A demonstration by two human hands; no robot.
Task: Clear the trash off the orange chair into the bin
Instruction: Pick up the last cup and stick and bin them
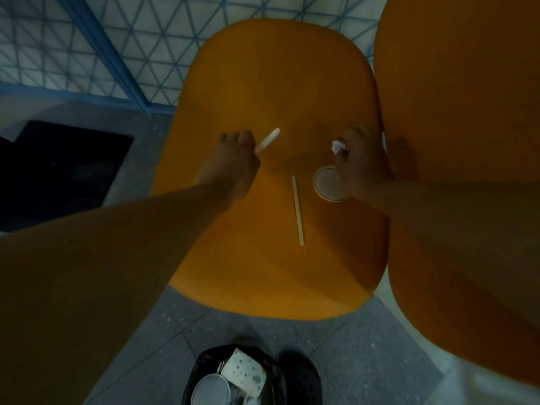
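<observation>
Trash clearance under way on the orange chair (pixel 271 83), whose seat fills the middle of the frame, with a second orange seat (pixel 455 112) pressed against it along the right edge. We reach in from the bottom corners with both arms. At bottom centre stands the bin (pixel 301 375), black-lined and already holding a dotted paper cup (pixel 245 372) and a clear lid (pixel 210 390), on the grey floor just below the chair's front lip. Our left hand (pixel 230 162), centre left, is clenched on a white utensil (pixel 267 140) whose free end juts up and right. Our right hand (pixel 359 162), centre right, grips a crumpled white scrap (pixel 338 146) at the fingertips while touching the rim of a small round cup (pixel 328 184); whether it has hold of the cup we cannot tell. A wooden stick (pixel 298 210) lies loose between the hands, nearer the front edge. The risk, in our judgement: one hand carrying two items may drop the scrap or tip the cup, and a sweeping forearm could knock the stick off the seat onto the floor. Room is tight on the right, where the two seats meet; the left side and the front edge, toward the bin, lie open.
</observation>
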